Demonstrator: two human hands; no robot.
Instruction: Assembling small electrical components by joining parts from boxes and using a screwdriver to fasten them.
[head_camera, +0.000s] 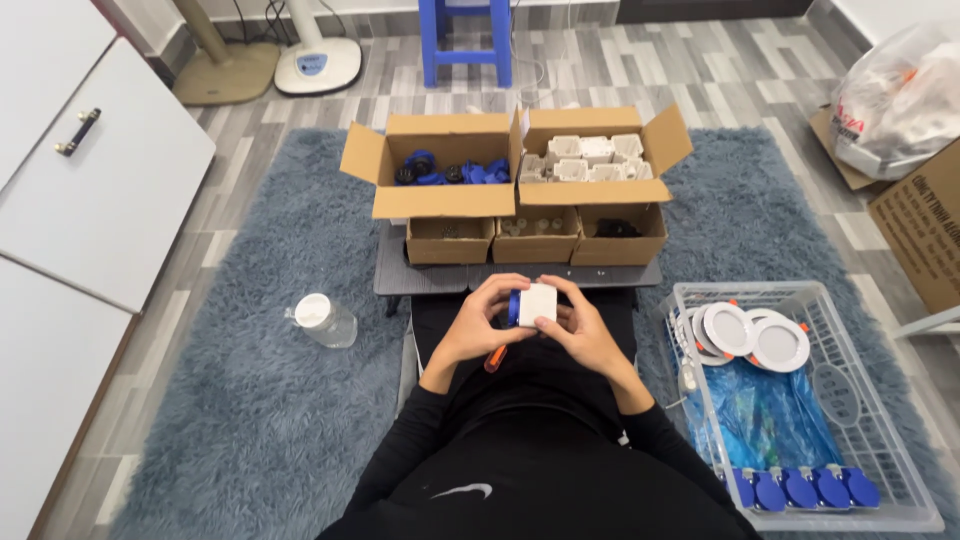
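Fingers (497, 297) of both hands close around a small white square housing (537, 303) with a blue part (514, 307) at its side, held above the lap just short of the tabletop's (390, 272) near edge; left hand (472, 325) and right hand (588, 335) pinch opposite sides; it looks light, stiff, smooth plastic, best gripped by its flat edges; an orange-handled tool (495, 358) lies beneath; cardboard boxes (520, 160) stand along the tabletop.

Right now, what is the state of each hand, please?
Left hand: closed on the small white box with a blue part.
Right hand: closed on the same box, from the other side.
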